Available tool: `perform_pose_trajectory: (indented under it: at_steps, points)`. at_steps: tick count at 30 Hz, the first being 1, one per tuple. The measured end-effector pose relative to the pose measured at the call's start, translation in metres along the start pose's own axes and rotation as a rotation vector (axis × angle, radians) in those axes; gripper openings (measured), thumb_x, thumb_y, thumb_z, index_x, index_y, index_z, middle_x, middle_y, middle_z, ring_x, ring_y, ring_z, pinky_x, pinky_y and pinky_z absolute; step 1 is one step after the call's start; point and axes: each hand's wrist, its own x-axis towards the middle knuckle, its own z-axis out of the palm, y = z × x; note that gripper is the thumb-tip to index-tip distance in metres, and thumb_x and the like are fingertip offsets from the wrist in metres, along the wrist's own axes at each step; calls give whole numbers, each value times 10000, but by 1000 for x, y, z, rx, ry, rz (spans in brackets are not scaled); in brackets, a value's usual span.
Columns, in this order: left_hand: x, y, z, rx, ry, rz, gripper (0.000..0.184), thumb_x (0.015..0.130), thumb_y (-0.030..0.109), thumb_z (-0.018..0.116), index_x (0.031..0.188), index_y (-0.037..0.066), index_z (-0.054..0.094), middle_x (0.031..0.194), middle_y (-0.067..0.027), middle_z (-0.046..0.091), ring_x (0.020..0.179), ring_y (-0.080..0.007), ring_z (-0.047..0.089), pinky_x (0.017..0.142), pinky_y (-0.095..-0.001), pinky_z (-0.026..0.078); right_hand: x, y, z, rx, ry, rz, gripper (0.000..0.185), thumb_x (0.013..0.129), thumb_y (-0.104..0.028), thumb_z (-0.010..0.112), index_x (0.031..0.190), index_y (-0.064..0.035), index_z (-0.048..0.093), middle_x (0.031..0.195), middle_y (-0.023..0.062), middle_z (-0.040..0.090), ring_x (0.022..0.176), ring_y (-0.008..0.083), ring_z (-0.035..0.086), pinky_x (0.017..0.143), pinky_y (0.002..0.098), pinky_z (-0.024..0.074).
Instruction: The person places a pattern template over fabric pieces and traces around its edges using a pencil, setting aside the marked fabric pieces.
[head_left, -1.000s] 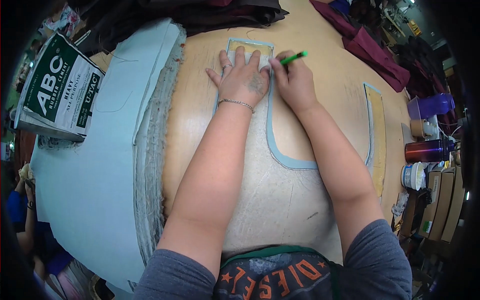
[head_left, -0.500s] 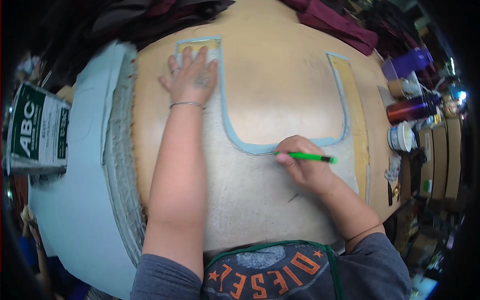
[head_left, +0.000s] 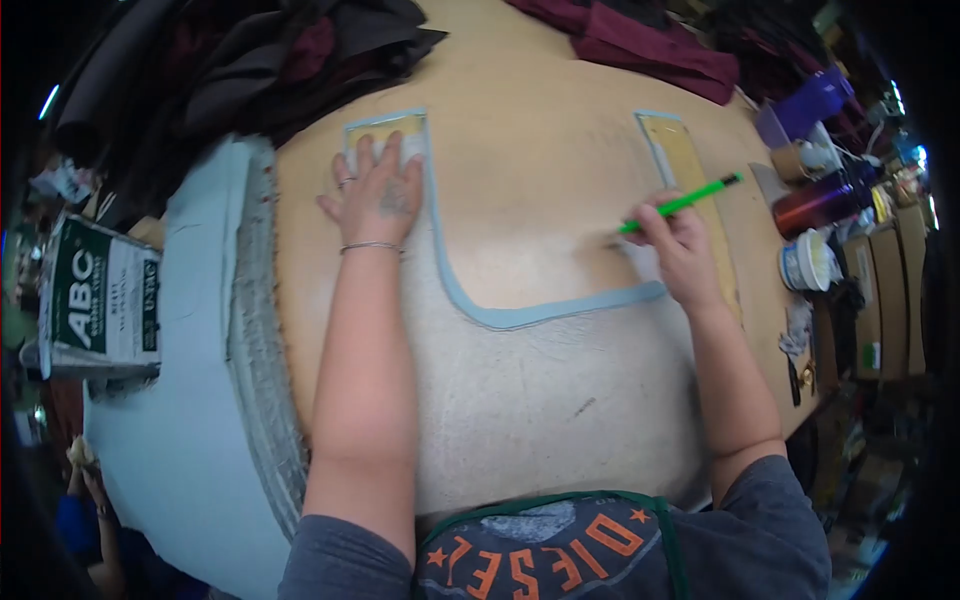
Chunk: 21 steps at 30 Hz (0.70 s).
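Note:
My left hand (head_left: 378,198) lies flat with fingers spread on the upper left arm of a U-shaped grey sheet (head_left: 540,420), pressing near a yellowish patch at its end. Light-blue edging (head_left: 540,310) follows the sheet's inner curve. In my right hand (head_left: 688,255) is a green pencil (head_left: 695,198) with a dark end, pinched between the fingers. That hand is over the right side of the curve and covers part of the edging. The pencil's point is over the bare tabletop inside the U; I cannot tell if it touches.
A stack of light-blue sheets (head_left: 190,400) lies left, with a green and white ABC can (head_left: 100,300) on it. Dark and maroon fabric (head_left: 290,70) is piled at the back. Along the right edge stand a dark red bottle (head_left: 822,205) and a white tub (head_left: 805,262).
My right hand has lifted the pencil off the bottom of the curve and moved it up and right. My left hand stays on the same arm of the sheet; the view has shifted slightly.

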Motion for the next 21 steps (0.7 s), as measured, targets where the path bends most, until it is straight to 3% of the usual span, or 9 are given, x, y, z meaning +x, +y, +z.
perform_pose_trajectory:
  at_steps: [2,4,8,13,21]
  points:
    - [1,-1,-2,-12,15,12,493,848,430,400,1304,246,372,1410,-59,238,1301,-360,151,966,-656,121,30,-2,56,-70,-201,-81,133,878,-146,524,847,-17,513,733,14,528,701,90,535,609,232,456]
    - [0,1,-2,-42,13,19,488,848,428,402,1298,241,380,1408,-68,238,1299,-368,151,961,-660,123,66,14,111,100,-168,-71,159,872,-159,530,840,-3,518,719,25,539,677,97,546,615,234,460]
    - [0,0,-2,-71,20,28,487,847,428,414,1292,232,387,1393,-77,254,1291,-375,159,961,-662,109,135,46,167,50,42,-178,191,859,-173,548,860,16,516,707,76,578,637,132,594,592,250,474]
    - [1,-2,3,-85,54,34,478,855,428,406,1287,226,395,1383,-74,260,1291,-366,154,964,-661,94,155,52,180,47,116,-155,216,843,-195,570,862,17,534,715,103,606,637,164,616,602,291,487]
    - [2,-3,4,-93,64,43,481,854,424,404,1291,225,390,1383,-77,258,1292,-371,147,966,-660,90,87,26,171,-394,-13,-400,179,823,-206,573,834,-29,553,697,159,571,644,327,565,614,362,457]
